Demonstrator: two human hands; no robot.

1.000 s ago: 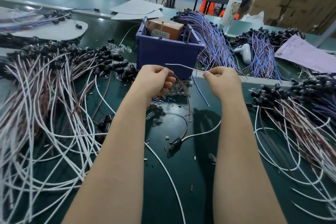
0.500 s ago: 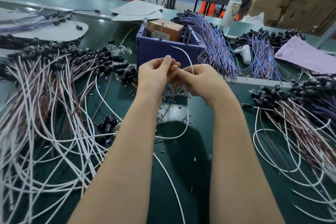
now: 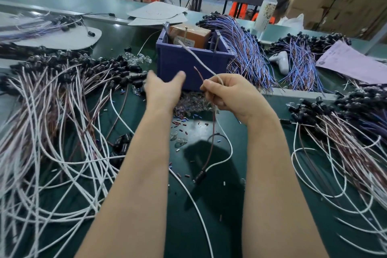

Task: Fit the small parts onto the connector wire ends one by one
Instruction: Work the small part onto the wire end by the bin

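My right hand [image 3: 228, 94] grips a white wire [image 3: 196, 58] and a brown wire [image 3: 199, 73]; both ends stick up past my fingers. The two wires hang down to a black connector [image 3: 200, 176] lying on the green table. My left hand [image 3: 163, 90] hovers just left of the wire ends with fingers spread and blurred, holding nothing I can see. A heap of small clear and coloured parts [image 3: 192, 102] lies under both hands, in front of the blue bin.
A blue bin [image 3: 188, 63] with a cardboard box stands right behind my hands. Big bundles of white and brown wires with black connectors lie at the left [image 3: 52, 111] and right [image 3: 345, 132]. Blue wire bundles [image 3: 247, 54], a white controller [image 3: 280, 60] and a purple sheet [image 3: 351, 63] sit behind.
My hands were pressed together at the wire end; the left hand has come off and opened. The right hand keeps both wires and the connector has dropped back onto the table.
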